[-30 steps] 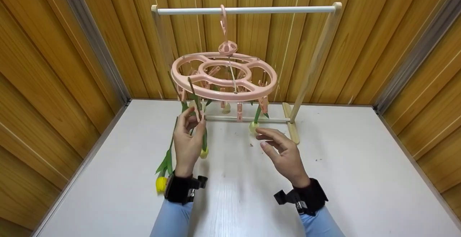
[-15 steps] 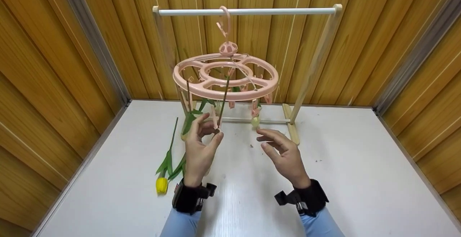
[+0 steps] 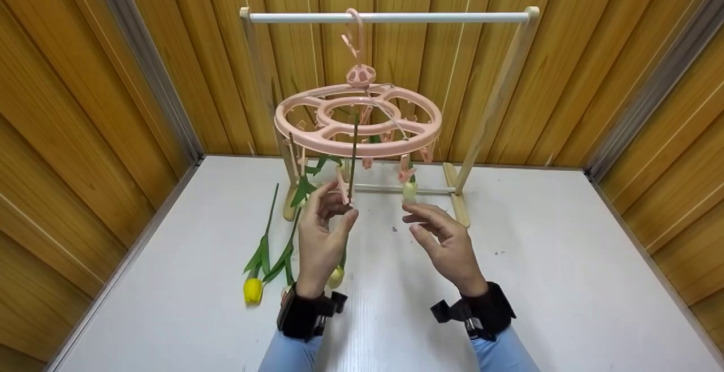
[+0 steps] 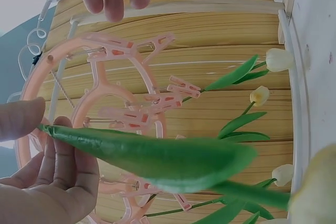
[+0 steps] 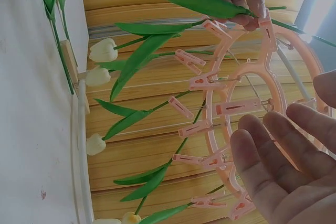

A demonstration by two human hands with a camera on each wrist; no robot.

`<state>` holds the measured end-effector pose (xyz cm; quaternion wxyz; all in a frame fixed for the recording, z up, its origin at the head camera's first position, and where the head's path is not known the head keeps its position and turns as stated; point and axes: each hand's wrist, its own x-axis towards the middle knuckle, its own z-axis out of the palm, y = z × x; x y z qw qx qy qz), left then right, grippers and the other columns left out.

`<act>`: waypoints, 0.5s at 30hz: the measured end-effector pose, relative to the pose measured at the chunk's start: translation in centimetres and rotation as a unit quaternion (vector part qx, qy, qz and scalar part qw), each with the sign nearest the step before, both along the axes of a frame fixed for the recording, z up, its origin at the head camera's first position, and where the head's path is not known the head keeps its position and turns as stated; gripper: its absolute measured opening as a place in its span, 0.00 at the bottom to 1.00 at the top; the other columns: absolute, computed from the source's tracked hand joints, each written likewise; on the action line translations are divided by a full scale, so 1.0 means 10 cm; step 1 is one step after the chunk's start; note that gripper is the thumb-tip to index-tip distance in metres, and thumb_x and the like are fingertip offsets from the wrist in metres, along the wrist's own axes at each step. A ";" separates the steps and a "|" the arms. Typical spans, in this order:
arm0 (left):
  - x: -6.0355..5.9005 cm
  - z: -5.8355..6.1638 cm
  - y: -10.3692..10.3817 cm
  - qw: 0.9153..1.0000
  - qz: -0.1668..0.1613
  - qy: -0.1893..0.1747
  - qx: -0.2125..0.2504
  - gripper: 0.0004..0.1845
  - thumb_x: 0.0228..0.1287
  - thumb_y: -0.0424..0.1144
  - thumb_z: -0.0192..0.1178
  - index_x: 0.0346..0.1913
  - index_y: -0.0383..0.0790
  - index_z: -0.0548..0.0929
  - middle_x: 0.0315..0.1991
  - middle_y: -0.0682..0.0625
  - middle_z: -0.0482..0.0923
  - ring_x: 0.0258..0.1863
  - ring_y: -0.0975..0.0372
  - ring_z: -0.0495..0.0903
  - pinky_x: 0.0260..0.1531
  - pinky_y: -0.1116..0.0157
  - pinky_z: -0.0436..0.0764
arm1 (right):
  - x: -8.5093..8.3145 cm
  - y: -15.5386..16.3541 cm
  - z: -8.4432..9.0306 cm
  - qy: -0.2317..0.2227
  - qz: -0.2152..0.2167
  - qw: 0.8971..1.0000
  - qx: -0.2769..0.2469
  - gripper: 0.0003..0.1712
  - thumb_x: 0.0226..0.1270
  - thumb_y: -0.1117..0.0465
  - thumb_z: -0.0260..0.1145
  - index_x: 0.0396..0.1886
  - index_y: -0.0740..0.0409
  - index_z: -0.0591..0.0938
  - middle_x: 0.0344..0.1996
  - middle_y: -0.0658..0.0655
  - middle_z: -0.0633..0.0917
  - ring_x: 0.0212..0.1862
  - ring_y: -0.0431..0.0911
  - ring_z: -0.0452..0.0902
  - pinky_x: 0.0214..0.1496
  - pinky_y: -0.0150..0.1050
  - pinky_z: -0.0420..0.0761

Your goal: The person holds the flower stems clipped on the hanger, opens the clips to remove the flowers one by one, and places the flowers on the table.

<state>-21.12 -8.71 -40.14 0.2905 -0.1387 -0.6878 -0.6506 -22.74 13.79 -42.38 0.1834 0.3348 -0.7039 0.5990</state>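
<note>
A pink round clip hanger [image 3: 357,123] hangs from a white rail [image 3: 390,17]. My left hand [image 3: 341,205] pinches the stem of a tulip [image 3: 337,276] held upside down. Its stem [image 3: 353,157] rises in front of the hanger's rim beside a pink clip [image 3: 341,185], and its yellow head hangs by my wrist. In the left wrist view the tulip's broad leaf [image 4: 157,156] crosses the hanger [image 4: 113,114]. My right hand [image 3: 412,217] hovers open just to the right and holds nothing; its palm [image 5: 283,171] faces the hanger [image 5: 236,108].
Several tulips [image 5: 102,51] hang head-down from the clips; one pale bud [image 3: 409,189] is just beyond my right fingers. Another yellow tulip [image 3: 253,289] lies on the white table [image 3: 537,281] at the left. The wooden rack's foot [image 3: 459,199] and wood-panel walls enclose the space.
My left hand has carried the tulip to the right, so the stem now stands at the hanger's front. The hanger has swung and turned. The right hand has barely moved.
</note>
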 end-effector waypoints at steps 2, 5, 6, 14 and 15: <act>0.00 0.00 0.01 1.000 -0.003 0.001 0.001 0.29 0.64 0.25 0.68 0.67 0.27 0.72 0.46 0.39 0.81 0.44 0.54 0.82 0.49 0.65 0.81 | 0.00 0.00 0.00 -0.001 0.002 1.000 -0.003 0.20 0.72 0.77 0.61 0.62 0.72 0.80 0.57 0.70 0.82 0.54 0.49 0.84 0.55 0.31 0.81; -0.01 0.00 0.02 1.000 -0.008 -0.001 -0.001 0.28 0.65 0.25 0.67 0.67 0.27 0.73 0.46 0.37 0.81 0.44 0.55 0.82 0.49 0.65 0.82 | 0.00 -0.01 0.00 0.002 0.005 1.000 -0.005 0.19 0.72 0.77 0.61 0.61 0.73 0.80 0.57 0.71 0.82 0.54 0.49 0.84 0.55 0.33 0.82; -0.01 0.00 0.03 1.000 -0.010 -0.002 -0.002 0.28 0.65 0.25 0.67 0.67 0.28 0.73 0.46 0.37 0.82 0.44 0.55 0.83 0.49 0.65 0.82 | 0.00 -0.01 0.00 0.004 0.005 1.000 -0.006 0.19 0.72 0.77 0.61 0.61 0.73 0.80 0.57 0.71 0.82 0.54 0.49 0.85 0.56 0.33 0.82; -0.02 -0.01 0.06 1.000 -0.027 -0.001 -0.005 0.26 0.66 0.25 0.66 0.66 0.28 0.74 0.47 0.36 0.82 0.43 0.55 0.83 0.49 0.64 0.82 | 0.00 -0.04 0.00 0.000 0.002 1.000 0.004 0.19 0.73 0.76 0.61 0.61 0.70 0.81 0.57 0.70 0.83 0.54 0.50 0.85 0.56 0.33 0.82; -0.02 -0.01 0.06 1.000 -0.030 -0.002 -0.004 0.26 0.66 0.25 0.66 0.66 0.28 0.74 0.47 0.35 0.82 0.43 0.55 0.83 0.49 0.64 0.82 | 0.00 -0.04 0.00 -0.003 0.001 1.000 0.004 0.19 0.72 0.76 0.62 0.61 0.70 0.81 0.57 0.69 0.83 0.54 0.50 0.85 0.55 0.33 0.82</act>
